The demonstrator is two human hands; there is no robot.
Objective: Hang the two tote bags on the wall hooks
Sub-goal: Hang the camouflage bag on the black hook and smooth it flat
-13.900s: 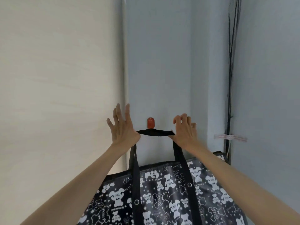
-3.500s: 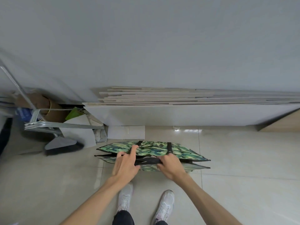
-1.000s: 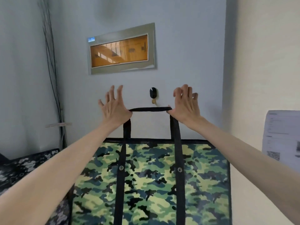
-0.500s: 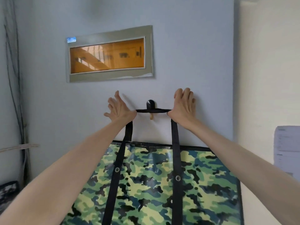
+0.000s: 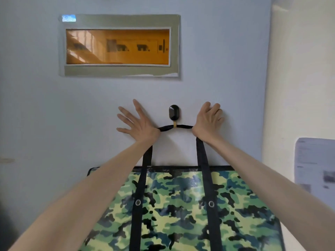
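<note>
A green camouflage tote bag (image 5: 181,211) hangs flat against the pale wall, its black strap (image 5: 175,127) lying across the tan prong below a black wall hook (image 5: 174,112). My left hand (image 5: 139,124) pinches the strap's left end between thumb and palm, the other fingers spread on the wall. My right hand (image 5: 208,122) holds the right end, fingers curled against the wall. The second tote bag is out of view.
A grey framed panel with an orange window (image 5: 118,46) is mounted on the wall above the hook. A cream wall or door (image 5: 301,69) stands to the right, with a printed paper sheet (image 5: 315,165) stuck to it.
Both hands came down a little, bringing the strap from in front of the hook's black cap onto the tan prong beneath it. My left fingers have spread wider.
</note>
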